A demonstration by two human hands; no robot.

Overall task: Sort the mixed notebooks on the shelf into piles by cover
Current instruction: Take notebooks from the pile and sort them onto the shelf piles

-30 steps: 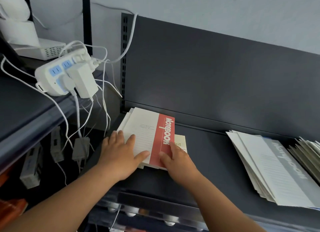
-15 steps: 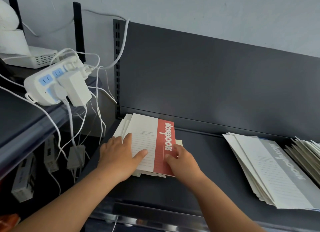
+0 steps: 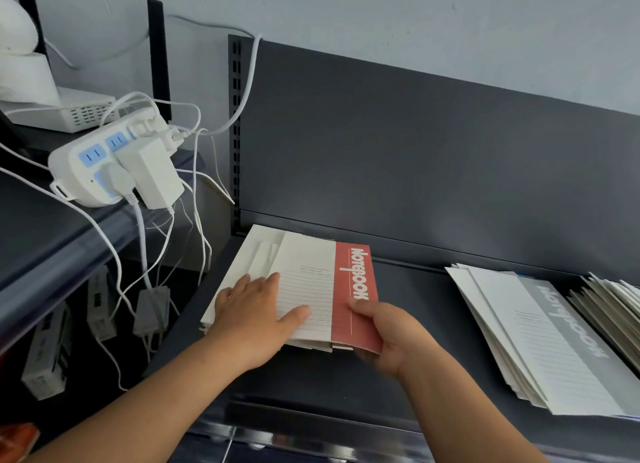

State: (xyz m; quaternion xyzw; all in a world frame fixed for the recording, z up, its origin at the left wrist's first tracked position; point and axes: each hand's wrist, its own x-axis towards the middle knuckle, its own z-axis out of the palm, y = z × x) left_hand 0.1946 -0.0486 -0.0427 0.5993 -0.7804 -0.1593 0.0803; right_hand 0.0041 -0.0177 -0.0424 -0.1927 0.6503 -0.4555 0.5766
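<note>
A pile of notebooks lies at the left end of the dark shelf (image 3: 415,324); its top one has a cream lined cover with a red band (image 3: 349,289) reading "Notebook". My left hand (image 3: 252,310) rests flat on the cream part of that cover, fingers spread. My right hand (image 3: 388,331) grips the pile's near right corner, thumb on the red band and fingers underneath. A second pile topped by a grey-banded notebook (image 3: 540,338) lies fanned out at the right. Further notebooks (image 3: 613,307) stick in from the right edge.
A white power strip (image 3: 104,165) with plugs and adapters hangs over the edge of the neighbouring shelf on the left, its white cables trailing down beside the red pile. The shelf's upright back panel (image 3: 415,158) stands just behind the notebooks. A white device (image 3: 69,113) sits at the far left.
My right hand has gone from lying on the red band to gripping the pile's near right corner. The cream notebook that stuck out at the right is now tucked under. The view moved closer.
</note>
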